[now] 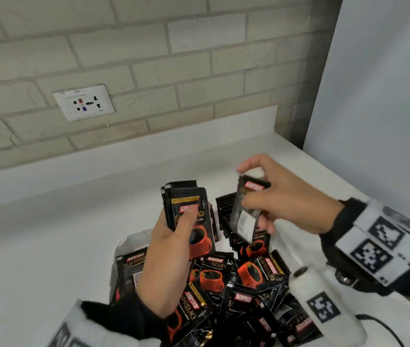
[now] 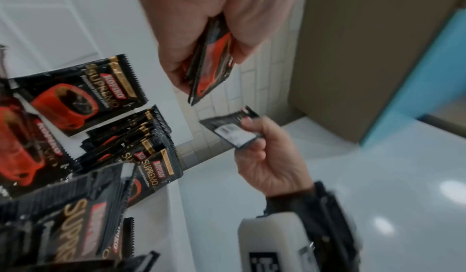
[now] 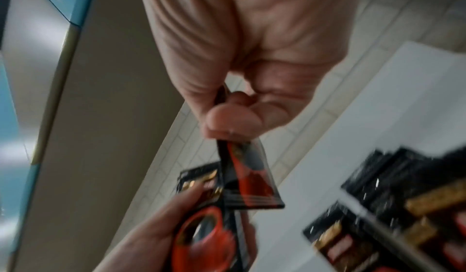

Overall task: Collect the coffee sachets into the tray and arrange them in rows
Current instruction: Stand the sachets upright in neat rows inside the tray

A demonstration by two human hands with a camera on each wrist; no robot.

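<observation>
Tray (image 1: 134,242) brims; left hand (image 1: 166,249) clasps stack (image 1: 191,219), right hand (image 1: 289,199) pinches one sachet (image 1: 245,214).

Count: one small stack of coffee sachets (image 1: 191,216) in my left hand (image 1: 166,261), one single sachet (image 1: 247,209) in my right hand (image 1: 286,196). Loose pile (image 1: 244,291) below: over ten, exact number unreadable. One tray (image 1: 134,242), one wall socket (image 1: 83,102).

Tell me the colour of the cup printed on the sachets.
Red-orange cup on black sachets; the head view shows it best.
</observation>
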